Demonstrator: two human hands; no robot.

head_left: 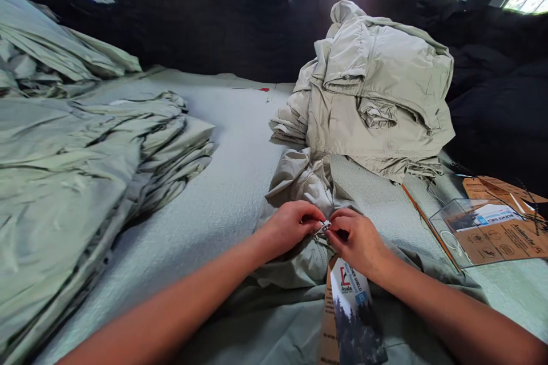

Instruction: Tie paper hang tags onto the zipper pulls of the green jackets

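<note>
My left hand point(291, 229) and my right hand point(356, 239) meet fingertip to fingertip over a grey-beige garment point(295, 274) spread in front of me. Both are closed in a pinch on a thin tag string point(324, 227), its ends hidden by my fingers. Below my right hand hangs a printed hang tag point(357, 311), with a brown card part and a dark forest picture, lying on the garment. The garment's bunched upper part point(303, 182) reaches away from me, past my hands.
A pile of folded beige jackets point(381, 85) stands ahead at the right. Layered pale garments point(64, 165) cover the left side. A clear tray point(454, 222) with more hang tags point(509, 239) and strings lies at right. Dark stacked bundles point(184, 23) line the back of the whitish table point(240, 120).
</note>
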